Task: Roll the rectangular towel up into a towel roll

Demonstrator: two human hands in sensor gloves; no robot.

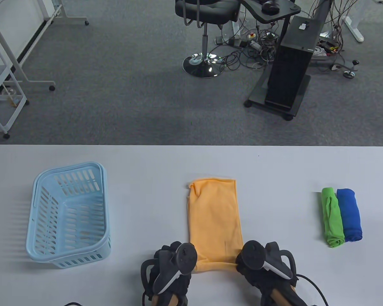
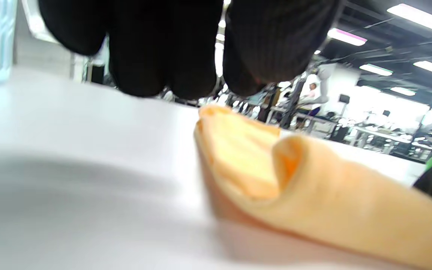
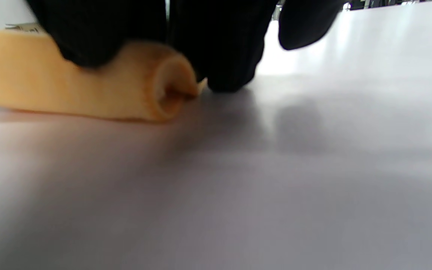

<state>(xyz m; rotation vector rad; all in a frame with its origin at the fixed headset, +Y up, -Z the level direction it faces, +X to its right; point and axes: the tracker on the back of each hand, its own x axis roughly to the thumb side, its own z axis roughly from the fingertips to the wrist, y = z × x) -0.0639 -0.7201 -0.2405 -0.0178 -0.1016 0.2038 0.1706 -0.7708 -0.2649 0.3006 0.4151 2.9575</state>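
both hands (image 1: 217, 264) roll orange towel (image 1: 214, 216) on white table (image 1: 146, 165).

Towel: the orange rectangular cloth towel (image 1: 214, 220) is lying on the white tabletop (image 1: 146, 165) midway between the left and right edges, its near end curled into a low roll by the near edge.
Left hand: the left hand (image 1: 172, 264) is sitting at the roll's left end.
Right hand: the right hand (image 1: 261, 261) is resting on the roll's right end.
Basket: the light blue slotted plastic basket (image 1: 68, 215) is standing near the left edge.
Rolled towels: the green rolled towel (image 1: 332, 216) is lying near the right edge, with the blue rolled towel (image 1: 349, 214) touching its right side.
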